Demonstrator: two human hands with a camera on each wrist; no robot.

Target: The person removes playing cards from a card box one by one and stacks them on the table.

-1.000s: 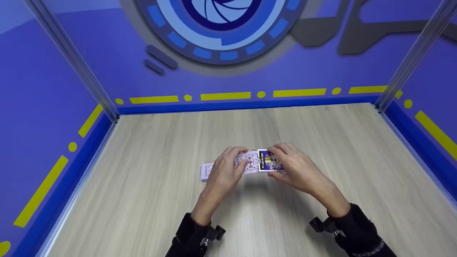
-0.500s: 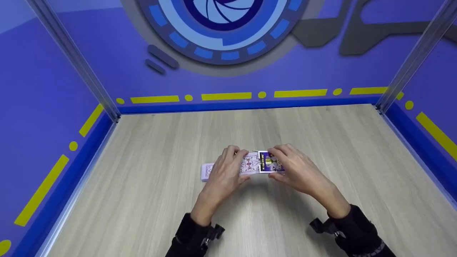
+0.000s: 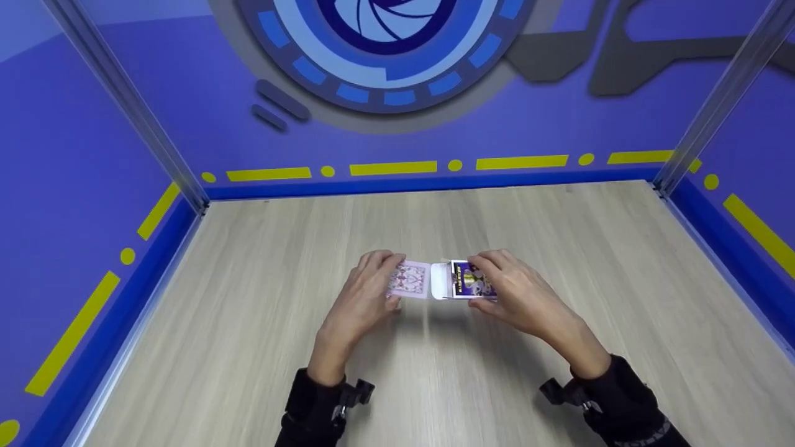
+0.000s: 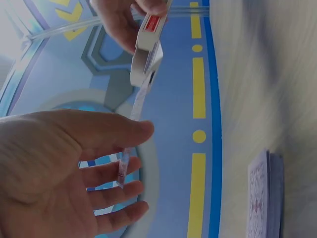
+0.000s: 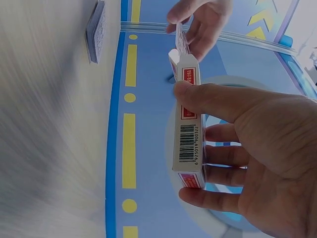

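Observation:
My left hand (image 3: pixel 357 295) pinches a playing card (image 3: pixel 408 279) with a pinkish floral back between thumb and fingers. Edge-on in the left wrist view, the card (image 4: pixel 137 106) looks thin, and its far end reaches toward the box's mouth. My right hand (image 3: pixel 522 295) grips the card box (image 3: pixel 473 280) by its long edges, the purple picture side facing up. The box's white flap (image 3: pixel 440 281) sticks out toward the left hand. A red label and a barcode mark the box's side (image 5: pixel 188 141). Both hands are raised over the table.
A stack of cards (image 4: pixel 258 196) lies on the wooden table (image 3: pixel 248 347), hidden behind the left hand in the head view. Blue panels (image 3: pixel 348 146) with yellow marks stand at the back and both sides. Each wrist wears a black strap mount (image 3: pixel 317 397).
My left hand has moved left with the card, baring the box's white flap. The stack on the table is now covered by that hand. The right hand and box have hardly moved.

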